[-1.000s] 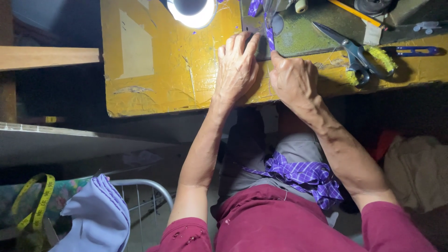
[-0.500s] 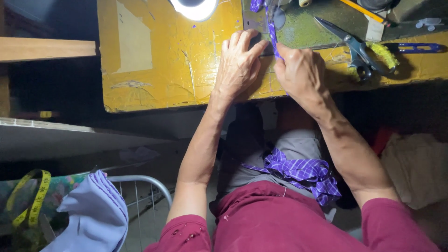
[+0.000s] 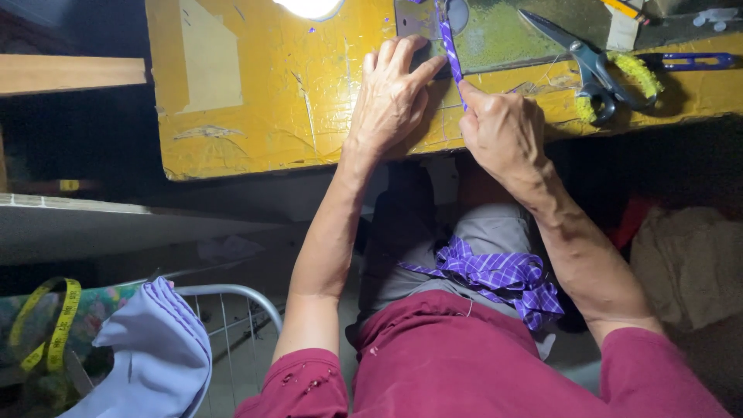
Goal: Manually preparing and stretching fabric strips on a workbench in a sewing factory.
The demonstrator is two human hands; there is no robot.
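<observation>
Guiding a narrow purple checked fabric strip (image 3: 449, 46) across the yellow worktop (image 3: 255, 93): left hand (image 3: 393, 97) spread flat beside it, right hand (image 3: 501, 131) pinching its near end. Looks light, limp, easily twisted; best gripped at the ends, kept taut.

A dim workroom around your yellow bench (image 3: 248, 93).
A bright lamp (image 3: 309, 6) glares at the bench's far edge; a wooden shelf (image 3: 70, 73) juts at your left, a white wire rack (image 3: 232, 310) stands below, and the surroundings lie in shadow.
</observation>
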